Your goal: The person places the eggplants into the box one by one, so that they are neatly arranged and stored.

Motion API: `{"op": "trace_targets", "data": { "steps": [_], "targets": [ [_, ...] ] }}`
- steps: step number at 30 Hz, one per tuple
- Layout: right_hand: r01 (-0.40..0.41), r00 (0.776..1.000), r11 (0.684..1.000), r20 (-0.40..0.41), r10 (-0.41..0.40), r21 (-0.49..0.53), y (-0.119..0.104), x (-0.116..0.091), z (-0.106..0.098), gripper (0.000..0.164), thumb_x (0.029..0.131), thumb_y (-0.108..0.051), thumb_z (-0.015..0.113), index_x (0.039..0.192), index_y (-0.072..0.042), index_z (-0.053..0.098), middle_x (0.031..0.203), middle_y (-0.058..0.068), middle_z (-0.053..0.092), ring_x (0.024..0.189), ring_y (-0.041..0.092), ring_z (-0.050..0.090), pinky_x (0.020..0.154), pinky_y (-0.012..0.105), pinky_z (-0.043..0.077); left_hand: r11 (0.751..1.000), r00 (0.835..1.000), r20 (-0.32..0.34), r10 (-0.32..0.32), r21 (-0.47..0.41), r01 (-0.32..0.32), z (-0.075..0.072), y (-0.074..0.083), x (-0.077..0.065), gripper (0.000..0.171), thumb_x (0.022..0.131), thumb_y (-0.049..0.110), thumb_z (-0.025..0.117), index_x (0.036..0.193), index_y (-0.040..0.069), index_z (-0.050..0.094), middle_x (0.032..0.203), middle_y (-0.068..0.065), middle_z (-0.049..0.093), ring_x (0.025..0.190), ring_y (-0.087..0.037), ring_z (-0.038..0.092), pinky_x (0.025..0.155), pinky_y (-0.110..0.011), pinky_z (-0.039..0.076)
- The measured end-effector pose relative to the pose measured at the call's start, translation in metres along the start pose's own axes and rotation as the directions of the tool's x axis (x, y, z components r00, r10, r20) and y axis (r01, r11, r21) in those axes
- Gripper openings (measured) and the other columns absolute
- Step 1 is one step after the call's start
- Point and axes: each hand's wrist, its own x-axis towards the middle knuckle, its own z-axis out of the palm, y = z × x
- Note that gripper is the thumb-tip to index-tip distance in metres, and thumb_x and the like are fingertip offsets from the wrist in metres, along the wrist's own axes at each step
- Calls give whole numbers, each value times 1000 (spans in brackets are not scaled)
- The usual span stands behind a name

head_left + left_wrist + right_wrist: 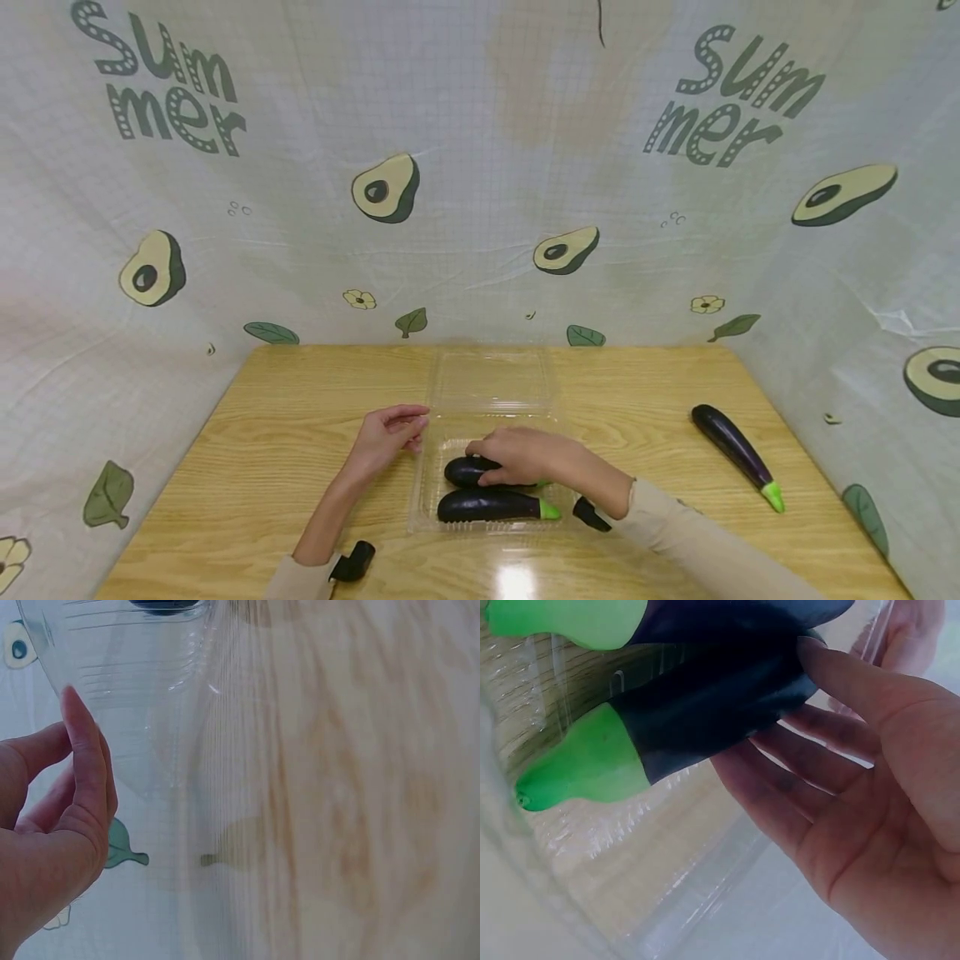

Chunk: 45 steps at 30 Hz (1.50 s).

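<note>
A clear plastic clamshell container (417, 500) lies unfolded on the table, its lid (491, 377) laid back toward the wall. Inside the base, my right hand (528, 454) grips a dark purple eggplant (463, 472), thumb on one side and fingers on the other. In the right wrist view, that eggplant's bright green stem end (592, 761) points away from the palm. A second eggplant (487, 505) lies alongside it, nearer to me. My left hand (384, 435), fingers loosely bent, is at the container's left edge, with a fingertip (73, 701) right by the clear wall.
Another eggplant (731, 446) lies at a slant on the right side of the wooden table (300, 417). A white cloth (480, 167) printed with avocados and leaves hangs behind the table and along both sides.
</note>
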Motion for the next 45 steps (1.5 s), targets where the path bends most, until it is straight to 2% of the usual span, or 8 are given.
{"op": "trace_targets", "data": {
  "steps": [4, 8, 19, 27, 38, 45],
  "targets": [
    [-23, 1000, 999, 13, 22, 30, 2, -3, -1, 47, 102, -29, 68, 144, -9, 58, 138, 5, 64, 123, 16, 62, 102, 32, 53, 1000, 1000, 4, -2, 1, 2, 0, 0, 0, 31, 99, 2, 68, 124, -16, 64, 103, -30, 67, 72, -14, 66, 64, -26, 61],
    [-25, 1000, 999, 2, 25, 47, 5, -7, -2, 47, 103, -29, 66, 144, -7, 57, 142, 6, 61, 130, 20, 58, 107, 35, 50, 1000, 1000, 1, -5, -1, 5, 0, 0, 0, 32, 99, 3, 68, 125, -16, 63, 104, -30, 67, 74, -17, 66, 65, -27, 61],
    [45, 992, 998, -116, -41, 33, 17, -26, -4, 33, 103, -18, 67, 131, -2, 65, 127, 11, 68, 113, 22, 66, 94, 32, 57, 1000, 1000, -18, -22, -1, 22, -1, 0, 0, 33, 99, 2, 67, 126, -17, 62, 105, -30, 68, 75, -17, 67, 65, -25, 61],
    [62, 979, 994, -198, -42, 95, 28, -44, -5, 31, 103, -16, 65, 129, 1, 66, 125, 12, 68, 114, 24, 66, 93, 33, 57, 1000, 1000, 3, -31, -4, 31, -1, 0, 0, 34, 100, 2, 67, 127, -17, 61, 105, -30, 67, 74, -15, 66, 65, -25, 61],
    [52, 944, 992, -329, -13, 112, 44, -68, 3, 27, 103, -13, 65, 127, 0, 67, 122, 12, 68, 108, 25, 67, 86, 34, 59, 999, 999, 9, -37, -8, 37, -1, -1, 0, 34, 100, 2, 66, 129, -16, 61, 106, -32, 66, 73, -13, 66, 66, -26, 61],
    [39, 903, 993, -430, 12, 111, 54, -84, 5, 22, 103, -12, 65, 123, -5, 69, 119, 9, 69, 109, 25, 66, 88, 37, 59, 999, 999, 8, -42, -6, 42, 0, -1, 0, 35, 100, 3, 67, 129, -17, 61, 105, -31, 66, 73, -13, 66, 65, -25, 61]
  ]
}}
